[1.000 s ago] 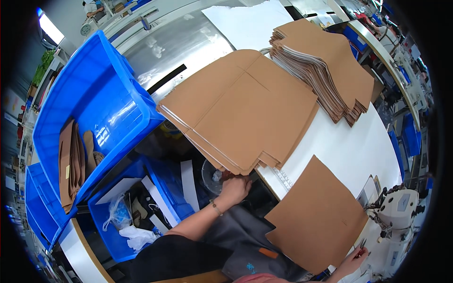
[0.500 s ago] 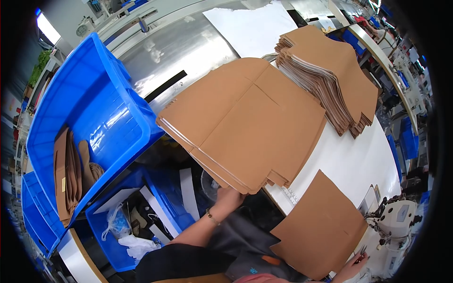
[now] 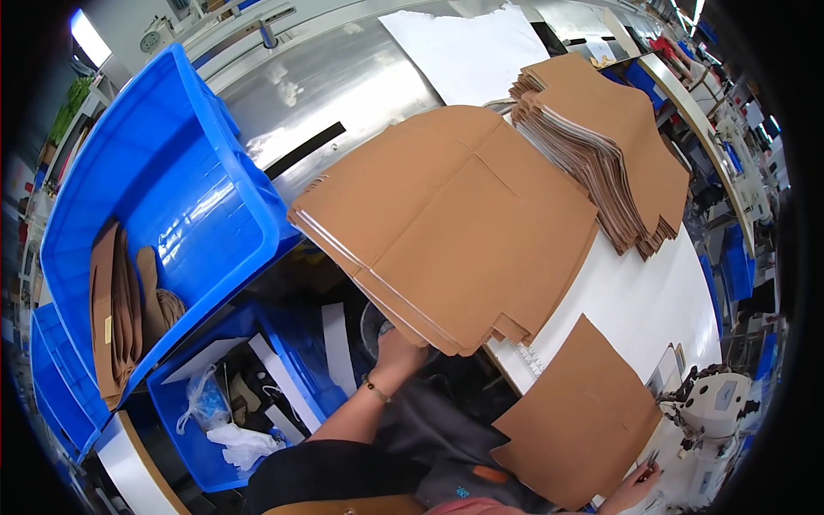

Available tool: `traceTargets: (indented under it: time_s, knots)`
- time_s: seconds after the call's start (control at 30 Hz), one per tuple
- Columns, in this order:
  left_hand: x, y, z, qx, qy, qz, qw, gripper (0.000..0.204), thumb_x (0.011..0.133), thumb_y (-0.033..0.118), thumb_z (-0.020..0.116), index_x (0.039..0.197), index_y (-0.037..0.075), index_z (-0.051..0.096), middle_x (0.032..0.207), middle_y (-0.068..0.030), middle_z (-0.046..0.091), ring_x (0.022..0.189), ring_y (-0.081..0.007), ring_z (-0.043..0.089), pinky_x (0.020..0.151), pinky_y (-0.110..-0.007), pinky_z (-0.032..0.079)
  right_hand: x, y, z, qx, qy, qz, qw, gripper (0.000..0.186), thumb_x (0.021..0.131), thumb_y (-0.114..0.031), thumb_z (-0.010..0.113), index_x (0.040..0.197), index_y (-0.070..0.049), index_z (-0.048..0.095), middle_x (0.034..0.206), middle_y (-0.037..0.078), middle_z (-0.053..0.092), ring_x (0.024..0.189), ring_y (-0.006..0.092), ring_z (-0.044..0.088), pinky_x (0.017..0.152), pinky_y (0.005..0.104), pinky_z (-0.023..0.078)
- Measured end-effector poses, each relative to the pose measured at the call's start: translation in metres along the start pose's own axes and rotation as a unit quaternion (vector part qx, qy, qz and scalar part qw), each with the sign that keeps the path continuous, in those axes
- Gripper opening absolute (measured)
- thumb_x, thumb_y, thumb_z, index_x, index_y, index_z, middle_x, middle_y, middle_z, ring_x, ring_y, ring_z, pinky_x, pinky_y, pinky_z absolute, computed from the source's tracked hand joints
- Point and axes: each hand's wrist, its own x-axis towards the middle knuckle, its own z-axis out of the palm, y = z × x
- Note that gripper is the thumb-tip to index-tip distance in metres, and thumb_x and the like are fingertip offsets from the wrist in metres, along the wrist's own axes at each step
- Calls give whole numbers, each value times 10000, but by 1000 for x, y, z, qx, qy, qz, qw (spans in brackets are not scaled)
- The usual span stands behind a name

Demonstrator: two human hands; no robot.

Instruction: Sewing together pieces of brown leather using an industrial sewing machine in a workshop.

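Observation:
My left hand (image 3: 400, 354) is at the near edge of a stack of brown panels (image 3: 468, 232), beside a clear round container (image 3: 372, 328) under that edge. Its fingers are mostly hidden, so their grip cannot be made out. Low on the right, my right hand (image 3: 629, 493) is closed around a small metal tool with thin tips, which looks like thread snips (image 3: 649, 469). A single brown panel (image 3: 584, 416) lies between that hand and the stack, overhanging my lap. A white sewing machine head (image 3: 719, 402) stands just beyond the right hand.
A second stack of brown cut pieces (image 3: 614, 129) lies on the white tabletop (image 3: 635, 292). At left, a tilted blue bin (image 3: 184, 197) holds folded brown pieces (image 3: 116, 318). A lower blue bin (image 3: 184, 446) contains plastic bags and scraps. A white sheet (image 3: 468, 51) lies at the back.
My left hand has drawn slightly left along the stack's near edge, toward the clear container. The right hand keeps the snips near the sewing machine. The whole view has shifted a little.

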Motion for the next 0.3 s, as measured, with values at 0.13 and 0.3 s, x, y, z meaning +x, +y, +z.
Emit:
traceTargets:
  time_s: [0.13,0.3]
  knots:
    - [1,2,-1,4,-1,7,1000,183,775,125,660,951,94,700,887,-158,707,819,-386,682,692,-494,538,-1,16,8,5,14,0,1000,476,952,-455,672,980,19,647,821,183,678,701,337,650,613,424,516]
    - [1,1,-3,22,-43,-27,998,184,772,132,666,943,79,705,875,-185,700,843,-384,682,715,-482,545,-1,29,14,12,18,4,1000,489,921,-468,710,987,14,650,835,186,685,700,318,654,612,433,516]
